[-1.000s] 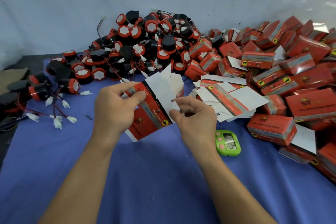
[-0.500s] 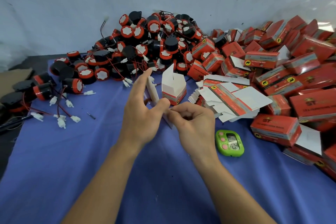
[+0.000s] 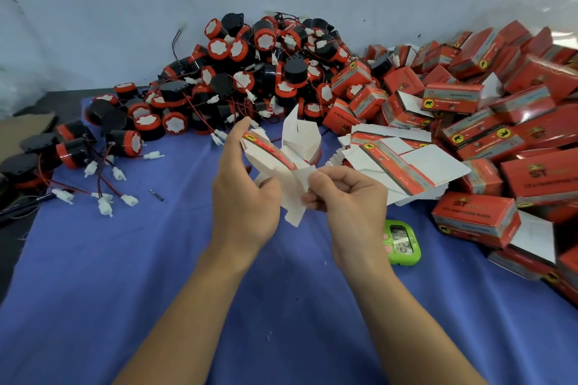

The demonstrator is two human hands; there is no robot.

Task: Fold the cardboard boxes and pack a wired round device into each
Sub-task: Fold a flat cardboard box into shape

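Above the blue cloth I hold a partly folded red and white cardboard box (image 3: pixel 275 159). My left hand (image 3: pixel 244 191) grips its left side, fingers reaching up along the printed edge. My right hand (image 3: pixel 347 194) pinches a white flap at the box's lower right. Just behind it a second box (image 3: pixel 301 141) stands with its white flaps pointing up. A heap of black and red wired round devices (image 3: pixel 256 72) lies at the back, several more (image 3: pixel 125 142) spread to the left with white plugs. A stack of flat box blanks (image 3: pixel 403 166) lies right of my hands.
Folded red boxes (image 3: pixel 500 109) pile up along the right side to the table's edge. A green timer (image 3: pixel 402 242) lies on the cloth (image 3: pixel 156 291) by my right wrist. A small dark screw-like bit (image 3: pixel 156 195) rests left of my hands. A pale wall stands behind.
The box has turned in my hands from showing its red face to edge-on with flaps splayed. My left hand shifted right and up; my right hand now pinches a lower flap.
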